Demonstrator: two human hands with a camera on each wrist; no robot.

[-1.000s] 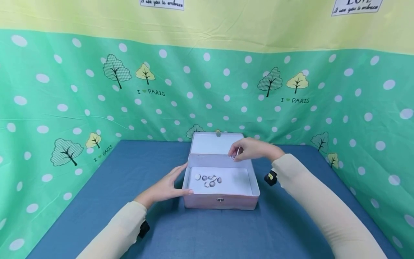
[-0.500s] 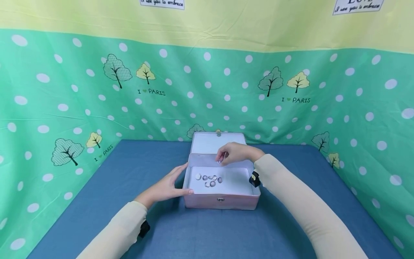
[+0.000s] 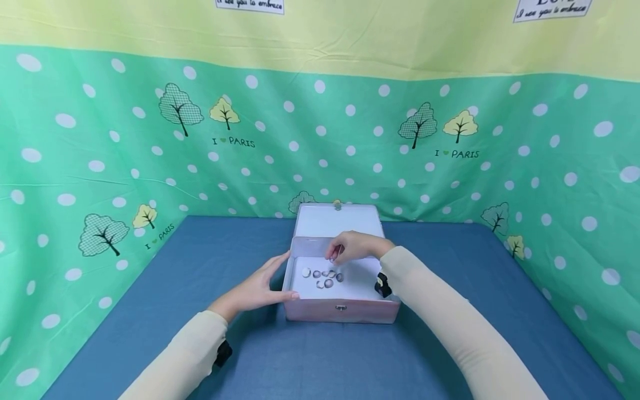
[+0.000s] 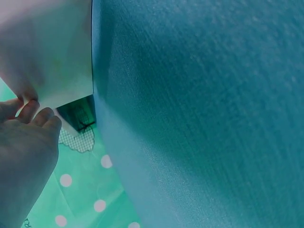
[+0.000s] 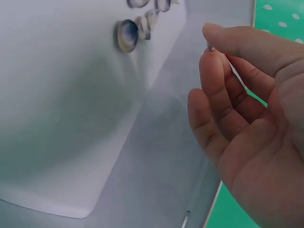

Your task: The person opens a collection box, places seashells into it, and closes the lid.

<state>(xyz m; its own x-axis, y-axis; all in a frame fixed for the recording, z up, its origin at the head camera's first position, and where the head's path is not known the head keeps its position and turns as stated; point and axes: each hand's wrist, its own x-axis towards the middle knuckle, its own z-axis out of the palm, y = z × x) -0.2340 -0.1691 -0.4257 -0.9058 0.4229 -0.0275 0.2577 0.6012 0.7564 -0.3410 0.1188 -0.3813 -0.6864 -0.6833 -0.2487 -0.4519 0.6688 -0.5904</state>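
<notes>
A pink tin box [image 3: 345, 311] with a pale inside stands on the blue table, its lid [image 3: 320, 221] tipped back. Several small shells [image 3: 328, 283], some with dark purple insides, lie scattered on the left half of its floor. My left hand [image 3: 255, 289] rests on the box's left side, fingers stretched along the wall and thumb at the front corner. Over the back of the box, my right hand [image 3: 357, 246] pinches a small shell [image 5: 210, 48] between thumb and forefinger, mostly hidden by the fingertips. This hand is a little above the other shells.
The blue cloth-covered table [image 3: 330, 361] reaches to a green dotted curtain [image 3: 270, 128] behind and at both sides. A small metal clasp [image 3: 341, 308] sits on the box's front wall. The raised lid leans back near the curtain.
My right hand has moved left and down, from the box's back right corner toward the shells, still pinching one. The left hand and the box have stayed in place.
</notes>
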